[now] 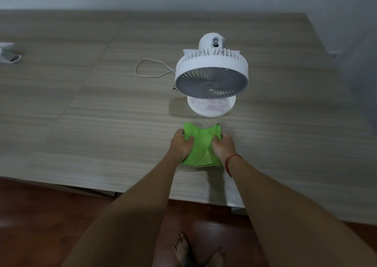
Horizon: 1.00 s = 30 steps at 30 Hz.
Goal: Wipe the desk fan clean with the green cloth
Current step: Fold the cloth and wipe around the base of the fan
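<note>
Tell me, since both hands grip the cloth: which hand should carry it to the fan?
Probably the right hand. It grips the green cloth on the side directly below the desk fan and its stained base; the left hand sits further left.

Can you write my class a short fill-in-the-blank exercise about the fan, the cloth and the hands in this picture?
1. Both hands, left hand and right hand, grip a cloth coloured ____.
2. The desk fan stands ____ the cloth, farther from the person.
3. The fan's round base shows ____ stains.
4. The cloth is ____ touching the fan.

Missing words: green; beyond; pinkish; not
</note>
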Motion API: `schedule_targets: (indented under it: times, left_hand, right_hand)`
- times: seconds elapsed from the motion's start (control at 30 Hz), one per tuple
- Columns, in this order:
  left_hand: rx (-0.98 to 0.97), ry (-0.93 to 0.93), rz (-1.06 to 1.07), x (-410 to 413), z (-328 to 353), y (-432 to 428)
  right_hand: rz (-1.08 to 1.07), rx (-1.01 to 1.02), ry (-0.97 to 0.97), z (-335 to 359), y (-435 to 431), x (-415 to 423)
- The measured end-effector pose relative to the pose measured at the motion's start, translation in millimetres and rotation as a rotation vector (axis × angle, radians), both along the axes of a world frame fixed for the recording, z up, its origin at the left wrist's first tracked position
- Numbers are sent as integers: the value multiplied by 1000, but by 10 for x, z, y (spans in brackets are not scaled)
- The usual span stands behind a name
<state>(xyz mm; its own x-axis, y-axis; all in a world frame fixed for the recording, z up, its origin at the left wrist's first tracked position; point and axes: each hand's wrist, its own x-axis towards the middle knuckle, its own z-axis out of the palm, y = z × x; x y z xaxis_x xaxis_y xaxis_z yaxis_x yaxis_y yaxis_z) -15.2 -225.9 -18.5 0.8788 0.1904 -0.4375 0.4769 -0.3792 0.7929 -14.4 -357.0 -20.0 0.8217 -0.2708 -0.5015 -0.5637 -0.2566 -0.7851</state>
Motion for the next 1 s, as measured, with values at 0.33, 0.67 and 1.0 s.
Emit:
schedule_targets:
  times: [0.33, 0.67, 1.0]
  left_hand:
    - [402, -82, -294, -186, -349, 17]
    - [668, -144, -740, -332, -561, 17]
    - [661, -274, -587, -327, -711, -36]
  right_hand:
    - [278, -393, -68, -233, -116, -98]
    - [768, -571, -72, -426, -123, -275]
    - [656, -557, -292, -609, -227, -281]
